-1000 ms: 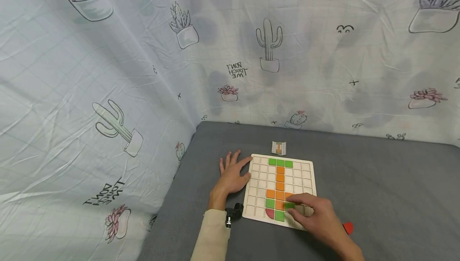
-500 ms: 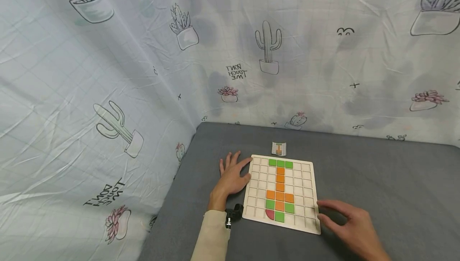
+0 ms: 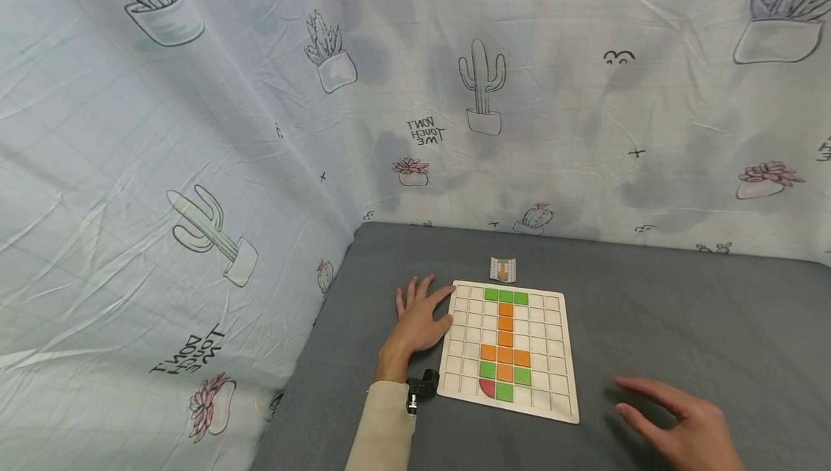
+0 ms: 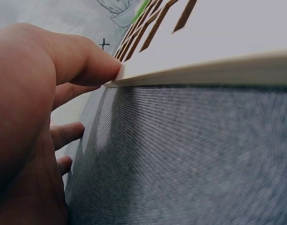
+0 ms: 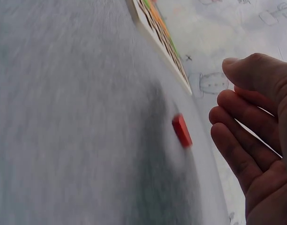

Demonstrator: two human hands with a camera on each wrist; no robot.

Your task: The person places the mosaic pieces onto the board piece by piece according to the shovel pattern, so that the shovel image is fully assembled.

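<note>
A light wooden grid board (image 3: 545,323) lies on the grey cloth, with orange, green and pinkish-red pieces set in its cells. Straight, spread fingers of my left hand (image 3: 418,319) rest along its left edge, the thumb and index finger touching the rim. In the left wrist view a fingertip (image 4: 108,70) presses at the board's side. My right hand (image 3: 688,420) hovers right of the board, thumb and fingers apart, holding nothing. Below it in the right wrist view lies a small red piece (image 5: 182,131) on the cloth; the hand hides this piece in the head view.
A small pattern card (image 3: 503,270), showing a similar coloured figure on a grid, lies just beyond the board. Cactus-printed curtains (image 3: 565,132) stand behind and to the left of the grey table (image 3: 649,298). A dark wrist camera (image 3: 425,384) sits at the left cuff.
My right hand has drawn back from over the lower board to the right. A green piece that was under its fingertips now shows uncovered in its cell. The left hand stays put.
</note>
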